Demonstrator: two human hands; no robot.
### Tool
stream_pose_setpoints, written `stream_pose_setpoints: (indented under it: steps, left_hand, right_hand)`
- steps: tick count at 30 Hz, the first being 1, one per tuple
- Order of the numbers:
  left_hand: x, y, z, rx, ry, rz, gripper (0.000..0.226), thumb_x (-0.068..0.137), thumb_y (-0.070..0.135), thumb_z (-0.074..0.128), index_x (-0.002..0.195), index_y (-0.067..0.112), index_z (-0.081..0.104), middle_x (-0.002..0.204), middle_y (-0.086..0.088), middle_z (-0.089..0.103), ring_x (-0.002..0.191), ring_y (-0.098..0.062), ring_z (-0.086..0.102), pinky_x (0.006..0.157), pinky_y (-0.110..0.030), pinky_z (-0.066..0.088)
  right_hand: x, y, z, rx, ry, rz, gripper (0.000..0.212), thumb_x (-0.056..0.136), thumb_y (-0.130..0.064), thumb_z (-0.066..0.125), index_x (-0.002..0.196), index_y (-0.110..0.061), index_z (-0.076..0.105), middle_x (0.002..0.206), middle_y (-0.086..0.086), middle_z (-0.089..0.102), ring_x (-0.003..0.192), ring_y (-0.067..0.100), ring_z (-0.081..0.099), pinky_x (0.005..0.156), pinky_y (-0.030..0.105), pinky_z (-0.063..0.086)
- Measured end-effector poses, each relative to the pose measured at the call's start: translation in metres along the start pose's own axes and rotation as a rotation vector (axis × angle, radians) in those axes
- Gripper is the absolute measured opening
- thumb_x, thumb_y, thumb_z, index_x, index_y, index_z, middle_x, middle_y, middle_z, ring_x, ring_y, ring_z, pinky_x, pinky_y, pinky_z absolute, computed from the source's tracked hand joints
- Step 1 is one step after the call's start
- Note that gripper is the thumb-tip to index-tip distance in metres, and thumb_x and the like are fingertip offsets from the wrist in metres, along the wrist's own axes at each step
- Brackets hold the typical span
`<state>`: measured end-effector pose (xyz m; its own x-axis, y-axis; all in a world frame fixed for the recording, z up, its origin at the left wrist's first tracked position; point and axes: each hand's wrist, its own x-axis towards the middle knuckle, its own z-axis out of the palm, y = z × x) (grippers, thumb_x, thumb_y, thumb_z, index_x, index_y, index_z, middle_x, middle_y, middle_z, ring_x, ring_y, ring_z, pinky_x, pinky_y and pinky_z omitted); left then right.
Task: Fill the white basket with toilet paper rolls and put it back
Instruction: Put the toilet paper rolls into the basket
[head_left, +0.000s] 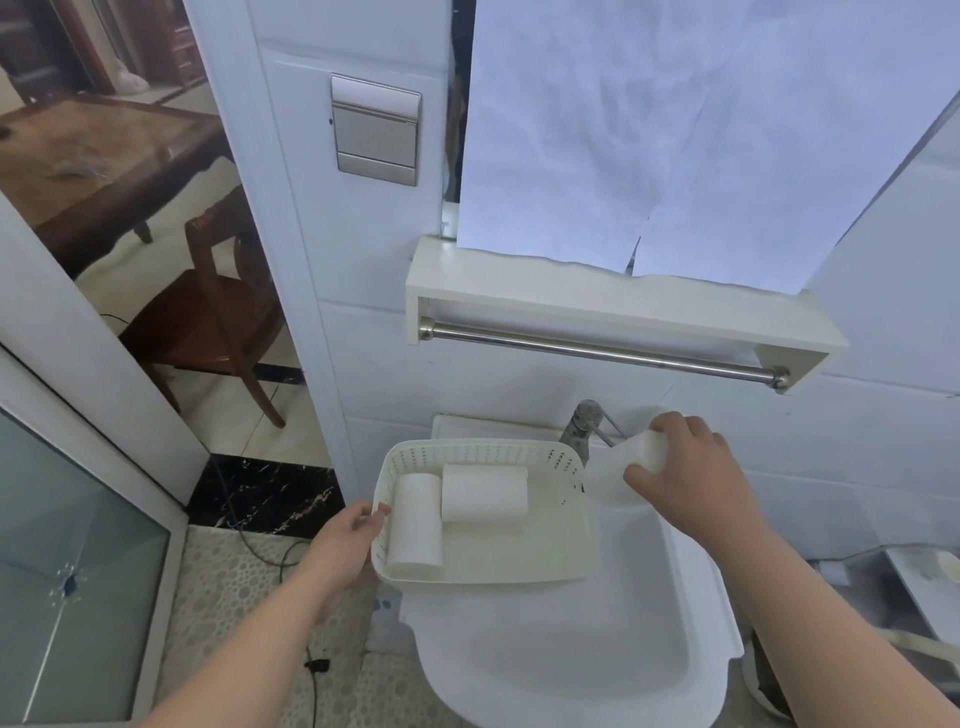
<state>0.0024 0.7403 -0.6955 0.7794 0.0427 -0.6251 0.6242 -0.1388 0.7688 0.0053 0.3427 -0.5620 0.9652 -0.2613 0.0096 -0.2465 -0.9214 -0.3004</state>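
Observation:
The white perforated basket (566, 519) rests on the left rim of the white sink, and my left hand (348, 545) grips its left wall. Two toilet paper rolls lie inside: one roll (415, 519) along the left wall, another roll (484, 492) across the back. To the right of the basket, my right hand (691, 467) is closed around a third toilet paper roll (647, 451), just in front of the faucet. What lies directly under that roll is hard to make out.
A metal faucet (584, 423) stands at the back of the sink (571, 660). Above it hangs a white shelf (597, 306) with a steel towel bar (597, 352). Left, a doorway shows a wooden chair (218, 312) and table.

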Motion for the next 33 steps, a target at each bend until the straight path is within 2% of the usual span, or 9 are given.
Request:
stream_pose_setpoints:
  steps: [4,8,12,15,18,21,24,28,33]
  left_hand:
    - [-0.001,0.002,0.003,0.013,0.002,0.012,0.021,0.113,0.035,0.056,0.121,0.031,0.075,0.123,0.002,0.078,0.113,-0.029,0.076,0.099,-0.059,0.064]
    - [-0.002,0.002,0.005,0.011,0.01,0.014,0.021,0.113,0.033,0.055,0.12,0.031,0.075,0.122,0.002,0.079,0.108,-0.026,0.077,0.093,-0.053,0.067]
    - [-0.002,0.002,0.005,0.005,0.007,0.009,0.022,0.114,0.033,0.054,0.122,0.03,0.074,0.124,0.0,0.078,0.112,-0.029,0.076,0.098,-0.057,0.065]
    - [-0.001,0.002,0.005,-0.013,0.003,0.005,0.022,0.114,0.031,0.054,0.12,0.029,0.075,0.122,-0.001,0.08,0.11,-0.03,0.078,0.097,-0.058,0.065]
    - [-0.002,0.003,0.005,-0.004,0.006,0.013,0.022,0.114,0.032,0.054,0.12,0.03,0.075,0.123,0.0,0.079,0.108,-0.027,0.078,0.094,-0.053,0.067]
    - [-0.001,0.001,0.005,-0.023,0.0,0.007,0.022,0.114,0.031,0.054,0.121,0.029,0.074,0.124,-0.002,0.079,0.111,-0.03,0.078,0.097,-0.058,0.066]
    - [-0.001,0.0,0.004,-0.017,-0.009,0.013,0.022,0.114,0.031,0.054,0.121,0.029,0.075,0.127,-0.004,0.079,0.118,-0.033,0.075,0.105,-0.063,0.06]
    - [0.001,-0.002,0.005,-0.015,-0.011,0.013,0.023,0.113,0.034,0.055,0.124,0.028,0.074,0.132,-0.007,0.077,0.125,-0.036,0.071,0.11,-0.064,0.056]
    - [0.0,-0.002,0.006,0.002,-0.01,0.027,0.024,0.113,0.04,0.054,0.121,0.032,0.075,0.128,-0.002,0.079,0.12,-0.033,0.074,0.104,-0.061,0.061]
  right_hand:
    - [0.001,-0.009,-0.012,0.015,0.04,-0.031,0.054,0.079,-0.036,0.069,0.127,-0.021,0.051,0.118,-0.001,0.058,0.1,0.027,0.044,0.078,0.041,0.043]
    - [0.004,-0.024,-0.019,0.1,0.022,-0.064,0.045,0.083,-0.036,0.065,0.123,-0.026,0.047,0.112,-0.004,0.055,0.099,0.028,0.05,0.078,0.041,0.043]
    - [0.002,-0.038,-0.007,0.305,-0.078,-0.023,0.042,0.088,-0.038,0.065,0.127,-0.034,0.049,0.119,-0.009,0.057,0.104,0.024,0.056,0.08,0.039,0.046]
    - [-0.004,-0.045,0.012,0.426,-0.156,-0.014,0.036,0.09,-0.04,0.066,0.123,-0.044,0.053,0.122,-0.011,0.059,0.109,0.021,0.058,0.083,0.037,0.045]
    - [-0.011,-0.05,0.035,0.469,-0.251,0.015,0.036,0.088,-0.046,0.067,0.123,-0.046,0.057,0.126,-0.011,0.061,0.106,0.017,0.063,0.088,0.039,0.052]
    - [-0.017,-0.054,0.06,0.55,-0.352,0.06,0.03,0.086,-0.047,0.069,0.114,-0.05,0.059,0.122,-0.013,0.064,0.102,0.011,0.064,0.086,0.041,0.057]
    - [-0.022,-0.054,0.08,0.623,-0.486,0.129,0.029,0.085,-0.042,0.072,0.111,-0.047,0.062,0.12,-0.011,0.064,0.104,0.015,0.067,0.086,0.041,0.06]
    - [-0.027,-0.053,0.109,0.568,-0.621,0.137,0.033,0.088,-0.036,0.075,0.117,-0.039,0.061,0.125,-0.01,0.058,0.108,0.011,0.062,0.078,0.027,0.051]
    - [-0.026,-0.05,0.136,0.66,-0.705,0.244,0.029,0.093,-0.023,0.073,0.119,-0.027,0.061,0.123,0.005,0.062,0.116,0.029,0.065,0.099,0.044,0.054]
